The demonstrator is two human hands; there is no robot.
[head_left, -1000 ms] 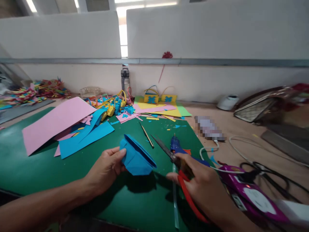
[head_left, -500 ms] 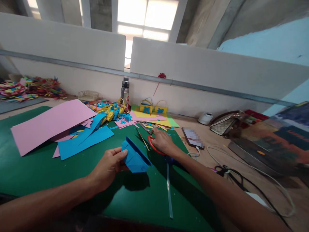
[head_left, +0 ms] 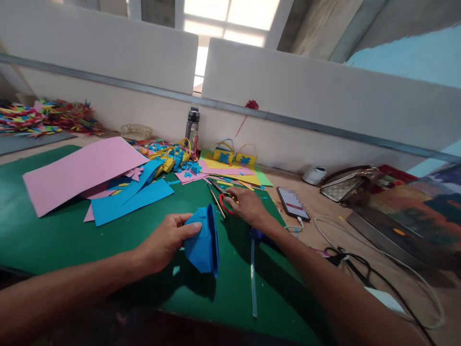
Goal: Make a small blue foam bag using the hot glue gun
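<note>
We see the left hand [head_left: 167,240] pinching a blue, folded, paper-like pouch [head_left: 198,247] between thumb and fingers. The pouch is above the green, smooth work mat [head_left: 43,245], its open edge turned to the right and its shadow on the mat below.

We find the right hand [head_left: 247,204] farther forward, fingers curved at the red-handled metal scissors [head_left: 221,203]; we cannot tell whether they grip the handle or only touch it. The blades point away from us. A thin, pale wooden stick [head_left: 217,203] lies just left of the scissors.

Nearer to us, a clear, slender glue stick [head_left: 254,278] runs toward the mat's front edge from a blue plastic glue gun [head_left: 255,234], partly hidden by the right forearm.

Left of the pouch, we note flat blue sheets [head_left: 133,206] and a large, pink, rectangular sheet [head_left: 82,175]. Farther back stand two small yellow bags with blue bows [head_left: 223,156].
</note>
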